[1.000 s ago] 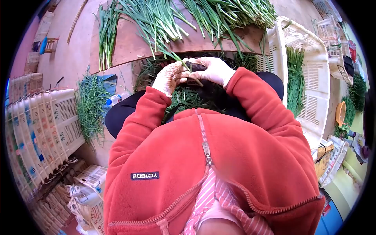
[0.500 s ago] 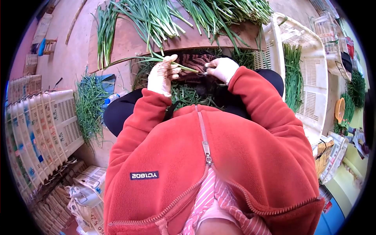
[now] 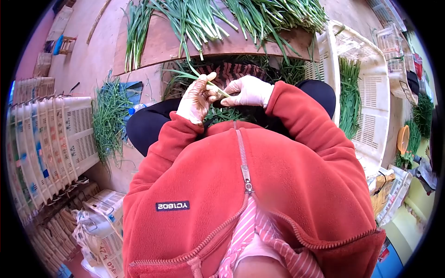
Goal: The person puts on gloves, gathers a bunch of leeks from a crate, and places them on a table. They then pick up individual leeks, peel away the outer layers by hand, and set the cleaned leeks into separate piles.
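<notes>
Several long green stalks (image 3: 184,74) with a pale lower end are pinched in my left hand (image 3: 197,98), which wears a stained whitish glove. My right hand (image 3: 249,91), gloved too, has its thumb and fingers closed at the pale end of the stalks, close beside my left hand. Whatever else lies between the right fingers is hidden. Loose green leaves (image 3: 227,115) lie in my lap below the hands. Beyond them, bunches of green stalks (image 3: 199,28) rest on a brown board (image 3: 162,44).
A white crate (image 3: 375,92) with a green bundle (image 3: 350,97) stands on the right. Stacked white crates (image 3: 76,134) are on the left, beside a heap of loose leaves (image 3: 109,116) and a bottle (image 3: 137,109). An orange basket (image 3: 403,139) sits far right.
My right hand has moved left and slightly down, onto the stalk end beside my left hand. My left hand has shifted slightly down and turned. The view has shifted a little.
</notes>
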Tool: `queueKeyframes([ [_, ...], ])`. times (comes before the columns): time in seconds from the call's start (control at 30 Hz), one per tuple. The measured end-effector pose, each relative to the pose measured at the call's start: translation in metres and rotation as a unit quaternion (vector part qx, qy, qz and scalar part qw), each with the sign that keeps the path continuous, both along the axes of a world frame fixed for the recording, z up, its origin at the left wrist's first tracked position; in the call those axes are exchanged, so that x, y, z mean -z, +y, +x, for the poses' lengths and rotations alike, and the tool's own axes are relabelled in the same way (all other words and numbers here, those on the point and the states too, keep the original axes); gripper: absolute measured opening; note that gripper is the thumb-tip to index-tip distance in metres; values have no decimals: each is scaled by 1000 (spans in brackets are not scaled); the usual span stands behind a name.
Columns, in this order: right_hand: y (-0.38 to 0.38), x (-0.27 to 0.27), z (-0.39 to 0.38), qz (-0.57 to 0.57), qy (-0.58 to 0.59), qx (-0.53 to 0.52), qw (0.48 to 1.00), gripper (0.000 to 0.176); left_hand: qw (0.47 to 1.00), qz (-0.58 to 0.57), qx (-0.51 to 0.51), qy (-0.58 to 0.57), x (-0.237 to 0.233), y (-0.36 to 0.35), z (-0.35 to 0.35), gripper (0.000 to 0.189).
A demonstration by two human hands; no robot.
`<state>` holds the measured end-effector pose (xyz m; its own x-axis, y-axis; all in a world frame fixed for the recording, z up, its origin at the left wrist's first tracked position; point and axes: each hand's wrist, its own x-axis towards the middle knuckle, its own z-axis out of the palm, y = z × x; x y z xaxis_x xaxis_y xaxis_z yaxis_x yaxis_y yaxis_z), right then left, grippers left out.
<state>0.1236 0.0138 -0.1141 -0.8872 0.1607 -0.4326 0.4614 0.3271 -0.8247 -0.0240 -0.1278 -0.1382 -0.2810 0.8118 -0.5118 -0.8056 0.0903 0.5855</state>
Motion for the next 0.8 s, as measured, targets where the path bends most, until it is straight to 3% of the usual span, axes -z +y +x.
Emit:
queueKeyframes([
  [0.07, -7, -6, 0, 34, -11, -4, 999, 39, 999, -21, 21, 34, -7, -4, 0, 39],
  [0.13, -12, -11, 0, 144, 6, -4, 989, 36, 997, -52, 28, 55, -6, -6, 0, 40],
  [0.23, -14, -12, -2, 142, -23, -23, 989, 36, 992, -83, 43, 85, -6, -10, -1, 41],
  [0.3, -7, -9, 2, 102, -29, -30, 994, 44, 992, -55, 62, 99, -11, -11, 0, 41],
  [0.4, 2, 10, 7, -69, -10, 17, 997, 54, 991, -22, 76, 112, -21, -17, -3, 38],
  [0.57, 7, 12, 1, -178, -38, 25, 983, 43, 981, -9, 124, 148, -31, -21, -3, 34],
  [0.63, 6, 9, 0, -217, 9, 5, 976, 35, 978, -9, 132, 158, -33, -21, -1, 32],
  [0.8, 6, 26, 1, -345, 65, 98, 931, 31, 970, -7, 117, 215, -40, -19, -1, 37],
])
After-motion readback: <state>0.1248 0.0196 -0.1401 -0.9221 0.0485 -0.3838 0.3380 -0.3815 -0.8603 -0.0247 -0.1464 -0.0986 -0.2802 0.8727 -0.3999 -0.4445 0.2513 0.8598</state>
